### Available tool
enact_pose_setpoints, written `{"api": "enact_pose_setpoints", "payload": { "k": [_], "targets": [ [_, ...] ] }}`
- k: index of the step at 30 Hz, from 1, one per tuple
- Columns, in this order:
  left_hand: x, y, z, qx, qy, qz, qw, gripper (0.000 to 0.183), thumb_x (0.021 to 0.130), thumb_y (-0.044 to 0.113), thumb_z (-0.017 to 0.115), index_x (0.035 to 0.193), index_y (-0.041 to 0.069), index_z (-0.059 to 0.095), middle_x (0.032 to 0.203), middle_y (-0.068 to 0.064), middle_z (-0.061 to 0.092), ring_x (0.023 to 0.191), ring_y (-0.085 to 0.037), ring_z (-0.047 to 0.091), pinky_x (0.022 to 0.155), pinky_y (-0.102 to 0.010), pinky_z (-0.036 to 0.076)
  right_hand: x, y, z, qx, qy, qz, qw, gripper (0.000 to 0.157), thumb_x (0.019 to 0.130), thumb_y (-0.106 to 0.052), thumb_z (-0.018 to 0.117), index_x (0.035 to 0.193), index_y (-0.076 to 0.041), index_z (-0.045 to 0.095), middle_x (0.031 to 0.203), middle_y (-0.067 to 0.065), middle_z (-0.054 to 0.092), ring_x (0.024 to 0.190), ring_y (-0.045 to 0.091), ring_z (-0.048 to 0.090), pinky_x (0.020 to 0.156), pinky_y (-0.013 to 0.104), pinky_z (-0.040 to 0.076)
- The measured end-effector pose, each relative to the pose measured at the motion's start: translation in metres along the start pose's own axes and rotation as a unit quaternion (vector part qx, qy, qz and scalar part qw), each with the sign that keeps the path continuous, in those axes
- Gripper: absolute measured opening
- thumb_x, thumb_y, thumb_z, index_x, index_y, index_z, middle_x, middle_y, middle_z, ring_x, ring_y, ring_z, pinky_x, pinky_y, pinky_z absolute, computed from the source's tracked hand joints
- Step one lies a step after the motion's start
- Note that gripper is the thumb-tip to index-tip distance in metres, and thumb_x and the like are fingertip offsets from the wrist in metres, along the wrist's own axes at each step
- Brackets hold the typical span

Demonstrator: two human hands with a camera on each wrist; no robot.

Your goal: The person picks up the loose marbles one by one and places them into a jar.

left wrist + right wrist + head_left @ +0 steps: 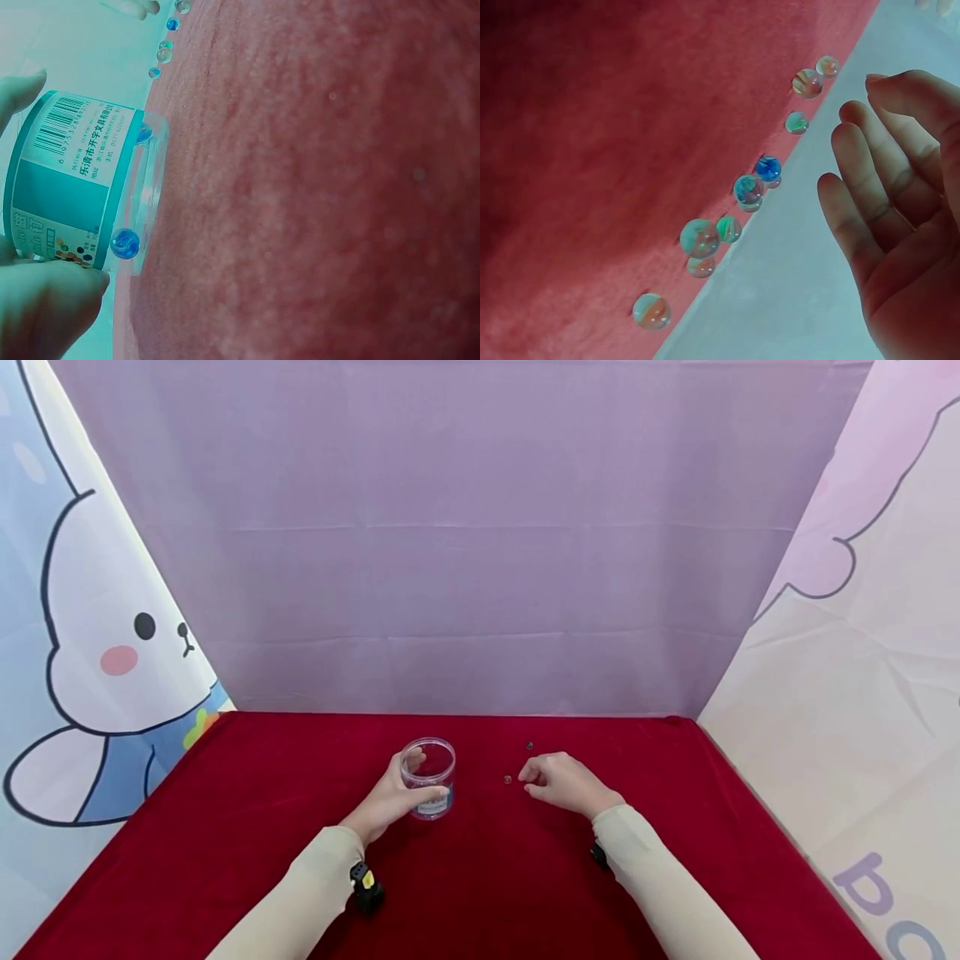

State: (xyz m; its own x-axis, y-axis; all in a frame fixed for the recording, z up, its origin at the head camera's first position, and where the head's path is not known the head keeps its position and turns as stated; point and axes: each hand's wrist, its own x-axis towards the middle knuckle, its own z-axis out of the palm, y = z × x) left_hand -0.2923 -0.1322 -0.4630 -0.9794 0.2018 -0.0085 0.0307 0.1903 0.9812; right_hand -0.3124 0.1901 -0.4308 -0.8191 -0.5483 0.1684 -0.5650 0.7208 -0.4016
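My left hand (386,797) grips a clear round jar (432,811) on the red cloth, thumb in front and fingers behind. The jar stands upright, its top uncovered. In the left wrist view a printed label (79,142) wraps its side, and a blue marble (125,244) shows through the clear bottom. To the jar's right, my right hand (566,781) hovers with fingers loosely bent, just beside a small marble (507,779). Another marble (529,745) lies farther back. In the right wrist view that hand's palm (915,307) is bare and its fingers hold nothing.
Red cloth (480,877) covers the table. Several glass marbles with coloured swirls, such as an orange one (652,311), lie along it in the right wrist view. A lilac curtain (480,543) hangs behind, and printed sheets (847,710) stand at both sides.
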Motion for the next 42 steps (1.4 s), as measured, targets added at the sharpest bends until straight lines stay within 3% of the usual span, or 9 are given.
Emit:
{"api": "enact_pose_setpoints", "payload": {
  "k": [6,23,42],
  "targets": [
    [0.001,0.000,0.000,0.003,0.002,-0.001,1.0000,0.099,0.077,0.035,0.088,0.151,0.018,0.025,0.156,-0.009,0.034,0.144,-0.033,0.028,0.110,-0.056,0.035,-0.001,0.003,0.001,-0.003,-0.010,0.012,1.000,0.014,0.090,-0.011,0.075,0.104,-0.011,0.075,0.094,-0.007,0.070,0.082,0.008,0.063,0.073,0.027,0.054],
    [0.002,0.000,-0.001,0.006,0.002,-0.001,1.0000,0.100,0.077,0.035,0.089,0.151,0.016,0.025,0.156,-0.010,0.034,0.145,-0.031,0.028,0.111,-0.055,0.034,0.002,0.003,0.012,-0.040,-0.035,0.072,0.996,0.014,0.090,-0.012,0.076,0.104,-0.014,0.076,0.100,-0.004,0.071,0.092,0.014,0.066,0.079,0.034,0.056],
    [0.001,0.001,0.000,0.005,0.000,-0.003,1.0000,0.100,0.077,0.035,0.088,0.152,0.016,0.025,0.156,-0.009,0.034,0.144,-0.033,0.029,0.110,-0.055,0.036,0.002,0.001,0.012,-0.055,-0.035,0.076,0.995,0.013,0.090,-0.011,0.076,0.103,-0.014,0.076,0.101,-0.003,0.071,0.092,0.013,0.065,0.077,0.032,0.056]
  ]
}}
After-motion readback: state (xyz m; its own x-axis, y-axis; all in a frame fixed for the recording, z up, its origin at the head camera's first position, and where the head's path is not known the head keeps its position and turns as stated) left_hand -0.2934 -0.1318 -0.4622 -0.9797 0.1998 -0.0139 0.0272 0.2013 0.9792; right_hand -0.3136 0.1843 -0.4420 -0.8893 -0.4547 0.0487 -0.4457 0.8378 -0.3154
